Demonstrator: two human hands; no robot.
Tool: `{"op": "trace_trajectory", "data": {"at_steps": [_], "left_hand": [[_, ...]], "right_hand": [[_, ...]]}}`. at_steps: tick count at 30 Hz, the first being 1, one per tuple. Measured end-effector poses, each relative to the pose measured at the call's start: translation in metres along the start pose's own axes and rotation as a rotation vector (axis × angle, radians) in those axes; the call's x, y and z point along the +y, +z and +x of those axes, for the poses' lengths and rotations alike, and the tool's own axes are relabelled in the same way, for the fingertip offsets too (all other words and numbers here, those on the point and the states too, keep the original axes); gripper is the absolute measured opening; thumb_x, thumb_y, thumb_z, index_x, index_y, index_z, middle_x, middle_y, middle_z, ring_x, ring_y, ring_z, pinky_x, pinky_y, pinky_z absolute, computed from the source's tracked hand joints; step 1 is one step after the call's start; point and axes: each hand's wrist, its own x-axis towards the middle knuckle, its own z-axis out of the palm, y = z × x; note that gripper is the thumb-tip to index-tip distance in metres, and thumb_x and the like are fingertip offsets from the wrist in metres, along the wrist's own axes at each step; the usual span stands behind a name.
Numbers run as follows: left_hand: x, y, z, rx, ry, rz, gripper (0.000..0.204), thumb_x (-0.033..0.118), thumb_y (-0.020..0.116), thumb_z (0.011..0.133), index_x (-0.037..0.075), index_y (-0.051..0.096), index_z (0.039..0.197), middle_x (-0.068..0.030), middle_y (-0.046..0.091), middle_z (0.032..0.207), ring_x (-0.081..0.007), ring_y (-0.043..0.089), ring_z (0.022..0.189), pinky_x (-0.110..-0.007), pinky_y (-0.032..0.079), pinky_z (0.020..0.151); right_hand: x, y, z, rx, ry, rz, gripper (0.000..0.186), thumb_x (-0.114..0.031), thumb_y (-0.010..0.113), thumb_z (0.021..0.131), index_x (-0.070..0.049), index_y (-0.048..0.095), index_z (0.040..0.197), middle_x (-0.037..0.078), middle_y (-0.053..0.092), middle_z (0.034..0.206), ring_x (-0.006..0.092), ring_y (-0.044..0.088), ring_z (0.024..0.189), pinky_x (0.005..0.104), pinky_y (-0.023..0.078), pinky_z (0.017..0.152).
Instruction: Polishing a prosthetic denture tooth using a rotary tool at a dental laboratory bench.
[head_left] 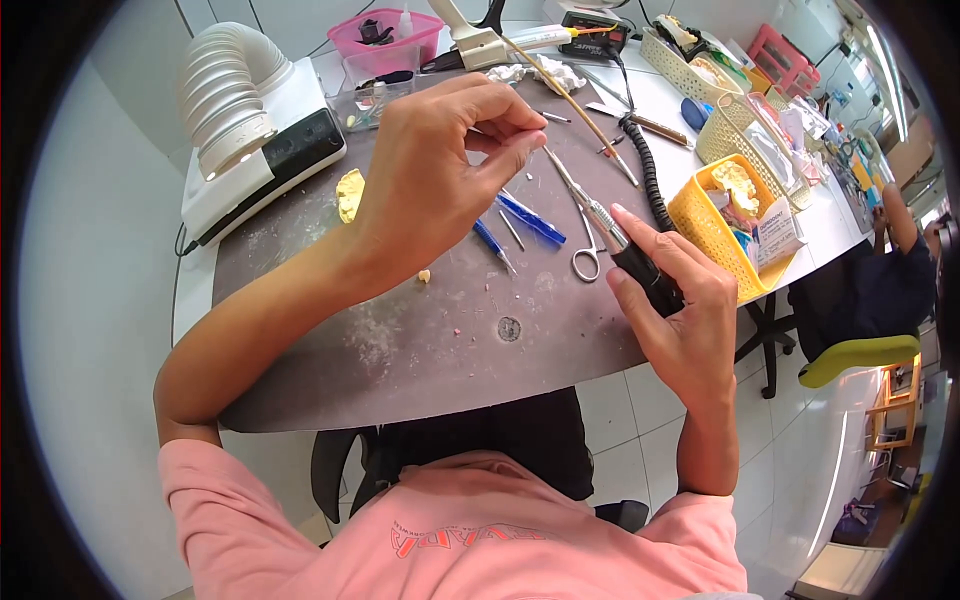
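Observation:
Above the middle of the table, my left hand point(445, 150) is raised with thumb and index finger pinched together. What they hold, if anything, is too small to make out. My right hand point(690, 295) is wrapped round a black and silver rotary handpiece point(640, 270), whose slim metal front points up-left towards the left fingertips. Whether its tip touches anything there cannot be told. Just beneath the handpiece lies a metal tool with ring handles point(587, 265), partly hidden. Below my left hand are a blue pen-like tool point(492, 243) and a blue-and-clear stick point(532, 218).
White dust and crumbs mark the brown table mat point(400, 380). A white extractor with ribbed hose point(235, 100) stands left, a yellow basket point(705, 215) right. A brush point(590, 120), a coiled black cord point(650, 170) and a pink bin point(390, 40) lie farther back. Another person point(860, 290) sits far right.

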Motion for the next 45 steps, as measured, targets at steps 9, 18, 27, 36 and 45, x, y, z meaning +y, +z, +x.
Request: {"op": "trace_trajectory", "data": {"at_steps": [9, 18, 27, 36, 45], "left_hand": [[0.003, -0.001, -0.012, -0.076, 0.032, -0.092, 0.013, -0.005, 0.063, 0.077, -0.004, 0.062, 0.09, -0.0062, 0.059, 0.086, -0.0107, 0.06, 0.08, -0.022, 0.052, 0.072], [0.032, 0.014, -0.058, -0.296, -0.492, -0.505, 0.034, 0.008, 0.062, 0.081, -0.001, 0.049, 0.111, -0.012, 0.057, 0.101, -0.0179, 0.061, 0.085, -0.029, 0.051, 0.077], [0.004, -0.003, -0.05, -0.122, -0.15, -0.363, 0.022, 0.011, 0.06, 0.085, -0.002, 0.055, 0.102, -0.0093, 0.061, 0.09, -0.0176, 0.06, 0.078, -0.029, 0.047, 0.064], [-0.012, -0.059, -0.059, -0.358, -0.413, 0.143, 0.007, 0.002, 0.059, 0.08, -0.003, 0.059, 0.085, -0.0054, 0.06, 0.08, -0.0124, 0.056, 0.071, -0.024, 0.045, 0.065], [-0.002, -0.058, -0.075, -0.45, -0.258, 0.198, 0.007, -0.004, 0.06, 0.076, -0.002, 0.059, 0.083, -0.0091, 0.057, 0.08, -0.0217, 0.059, 0.068, -0.028, 0.047, 0.06]], "right_hand": [[-0.003, 0.005, 0.008, 0.031, -0.022, 0.05, 0.041, -0.005, 0.067, 0.073, -0.005, 0.06, 0.114, 0.003, 0.053, 0.07, 0.0079, 0.045, 0.061, 0.0208, 0.037, 0.056], [-0.026, 0.011, 0.046, 0.08, -0.216, 0.154, 0.036, -0.013, 0.07, 0.074, -0.002, 0.061, 0.106, 0.009, 0.063, 0.083, 0.0153, 0.058, 0.071, 0.0258, 0.047, 0.066], [-0.035, 0.045, 0.107, -0.642, -0.107, 1.055, 0.031, -0.028, 0.048, 0.093, 0.001, 0.06, 0.096, 0.001, 0.063, 0.077, 0.004, 0.056, 0.064, 0.0178, 0.045, 0.056], [-0.051, 0.047, 0.129, -0.026, -0.063, 0.547, 0.037, -0.036, 0.041, 0.095, -0.001, 0.054, 0.093, -0.002, 0.042, 0.056, 0.0051, 0.038, 0.046, 0.0185, 0.032, 0.043], [-0.045, 0.063, 0.116, -0.103, -0.102, 0.176, 0.03, -0.03, 0.052, 0.091, 0.0, 0.054, 0.088, -0.001, 0.047, 0.057, 0.0062, 0.041, 0.046, 0.0202, 0.034, 0.044]]}}
